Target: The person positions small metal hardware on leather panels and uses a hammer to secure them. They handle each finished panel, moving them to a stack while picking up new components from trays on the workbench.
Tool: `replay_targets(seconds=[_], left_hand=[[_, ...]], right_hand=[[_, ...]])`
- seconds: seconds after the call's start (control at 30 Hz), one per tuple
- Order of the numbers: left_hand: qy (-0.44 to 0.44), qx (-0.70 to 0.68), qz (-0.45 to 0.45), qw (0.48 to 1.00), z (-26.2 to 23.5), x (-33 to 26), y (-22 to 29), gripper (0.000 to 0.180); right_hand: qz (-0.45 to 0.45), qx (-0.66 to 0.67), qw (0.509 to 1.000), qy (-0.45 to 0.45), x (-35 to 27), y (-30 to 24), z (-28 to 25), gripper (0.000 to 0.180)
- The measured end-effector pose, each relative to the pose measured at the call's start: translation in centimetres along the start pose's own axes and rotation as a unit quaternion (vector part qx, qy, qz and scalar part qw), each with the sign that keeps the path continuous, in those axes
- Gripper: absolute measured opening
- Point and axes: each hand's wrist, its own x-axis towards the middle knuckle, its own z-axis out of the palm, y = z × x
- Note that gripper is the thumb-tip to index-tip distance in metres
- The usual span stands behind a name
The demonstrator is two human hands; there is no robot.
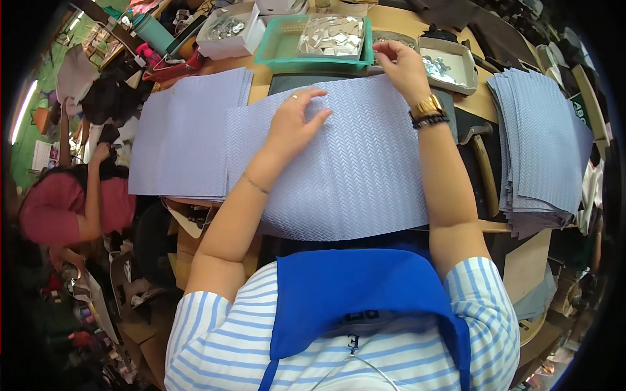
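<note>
A large lavender-blue sheet point(365, 163) with a woven, herringbone-like texture lies in front of me, its near edge hanging toward my lap. My left hand point(298, 122) rests over its upper left part, thumb and fingers apart, gripping nothing. At the sheet's far right corner is my right hand point(404, 70), thumb and fingertips brought together beside the green basket. Whatever those fingertips may hold is too small to make out. Just beyond sits a green plastic basket point(277, 49) with a tray of small whitish square pieces point(331, 36) in it.
Similar lavender sheets point(186, 133) are stacked on the left, more point(538, 143) on the right. A wooden-handled hammer point(484, 163) lies beside my right forearm. Boxes of metal discs point(225, 27) and metal parts point(443, 65) stand behind. Another person's red sleeve point(52, 208) shows at left.
</note>
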Motion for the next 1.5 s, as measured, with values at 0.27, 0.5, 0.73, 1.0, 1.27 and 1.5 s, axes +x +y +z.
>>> replay_targets(seconds=[0.27, 0.5, 0.73, 1.0, 1.27, 1.5], left_hand=[[-0.008, 0.141, 0.118, 0.983, 2.8, 0.6, -0.9, 0.039], [-0.001, 0.134, 0.121, 0.983, 2.5, 0.3, -0.9, 0.038], [0.037, -0.035, 0.039, 0.998, 2.6, 1.0, -0.5, 0.036], [0.091, -0.063, 0.021, 0.994, 1.5, 1.5, 0.2, 0.029], [0.011, -0.248, -0.124, 0.961, 1.4, 1.2, -1.5, 0.028], [-0.075, -0.268, -0.174, 0.944, 0.2, 2.5, -0.9, 0.025]], right_hand=[[0.016, -0.304, 0.937, -0.172, 6.3, 5.4, -2.7, 0.035], [0.027, -0.132, 0.991, -0.007, 4.7, 6.1, -2.7, 0.021], [0.015, 0.206, 0.978, -0.021, 1.0, 1.6, 0.1, 0.022], [0.171, 0.356, 0.905, -0.157, -6.1, -4.3, 6.0, 0.023], [-0.028, 0.362, 0.917, -0.167, -6.2, -3.1, 5.2, 0.033], [-0.093, 0.250, 0.956, -0.125, -6.5, -2.9, 5.2, 0.027]])
